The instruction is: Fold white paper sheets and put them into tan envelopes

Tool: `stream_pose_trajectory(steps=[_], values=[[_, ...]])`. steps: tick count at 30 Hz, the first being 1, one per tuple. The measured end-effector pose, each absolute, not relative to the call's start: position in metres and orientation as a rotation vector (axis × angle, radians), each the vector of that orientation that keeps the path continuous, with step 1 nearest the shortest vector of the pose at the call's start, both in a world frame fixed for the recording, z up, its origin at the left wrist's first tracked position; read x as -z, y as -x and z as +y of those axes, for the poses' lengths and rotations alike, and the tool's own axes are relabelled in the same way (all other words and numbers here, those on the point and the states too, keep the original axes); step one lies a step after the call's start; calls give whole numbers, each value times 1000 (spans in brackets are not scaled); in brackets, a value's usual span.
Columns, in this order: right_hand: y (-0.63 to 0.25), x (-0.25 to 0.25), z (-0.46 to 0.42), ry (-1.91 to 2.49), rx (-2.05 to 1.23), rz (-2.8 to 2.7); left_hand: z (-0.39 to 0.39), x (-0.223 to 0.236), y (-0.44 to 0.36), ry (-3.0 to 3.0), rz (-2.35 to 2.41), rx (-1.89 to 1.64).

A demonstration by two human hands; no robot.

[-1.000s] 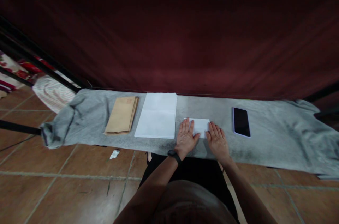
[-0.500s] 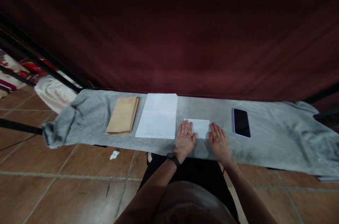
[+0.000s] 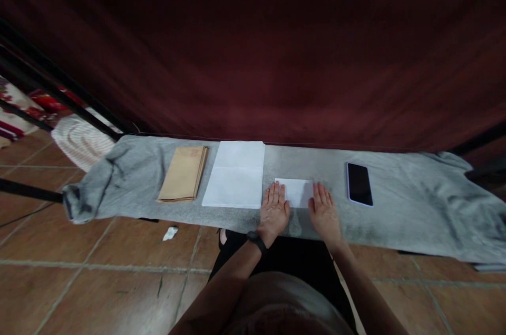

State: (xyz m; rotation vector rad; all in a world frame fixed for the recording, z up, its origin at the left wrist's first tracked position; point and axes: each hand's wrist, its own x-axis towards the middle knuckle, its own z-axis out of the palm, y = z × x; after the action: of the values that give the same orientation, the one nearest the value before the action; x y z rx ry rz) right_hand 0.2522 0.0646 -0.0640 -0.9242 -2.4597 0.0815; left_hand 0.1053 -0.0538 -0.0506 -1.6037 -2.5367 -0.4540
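Note:
A small white rectangle of paper [image 3: 297,193], apparently folded, lies flat on the grey cloth in front of me. My left hand [image 3: 274,210] rests palm down over its left edge, fingers stretched forward. Over the right edge lies my right hand [image 3: 324,213], also flat with the fingers extended. Just left of my left hand is a stack of larger white sheets [image 3: 236,179], with a crease across the top one. What is under my palms is hidden.
Brown envelopes [image 3: 182,174] lie in a pile left of the sheets. A phone [image 3: 359,184] with a dark screen sits to the right. Grey cloth [image 3: 411,203] covers the narrow surface, and a dark red curtain [image 3: 253,60] hangs behind it. Black bars [image 3: 31,188] stand at the left.
My right hand has slid very slightly on the paper's right edge. Both hands stay flat, and the paper, sheets, envelopes and phone keep their places.

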Motion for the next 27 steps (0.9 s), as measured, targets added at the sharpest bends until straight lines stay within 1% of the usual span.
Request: stream_pose_trajectory(steps=[4, 7, 13, 27], values=[[-232, 59, 45, 756, -145, -2585, -54, 50, -105, 1621, -2532, 437], [-226, 60, 35, 670, -126, -2669, -54, 48, -104, 1639, -2539, 396], [-236, 64, 36, 745, -36, -2678, -55, 46, -105, 1626, -2536, 398], [-240, 64, 38, 773, 12, -2671, -33, 43, -101, 1706, -2536, 370]])
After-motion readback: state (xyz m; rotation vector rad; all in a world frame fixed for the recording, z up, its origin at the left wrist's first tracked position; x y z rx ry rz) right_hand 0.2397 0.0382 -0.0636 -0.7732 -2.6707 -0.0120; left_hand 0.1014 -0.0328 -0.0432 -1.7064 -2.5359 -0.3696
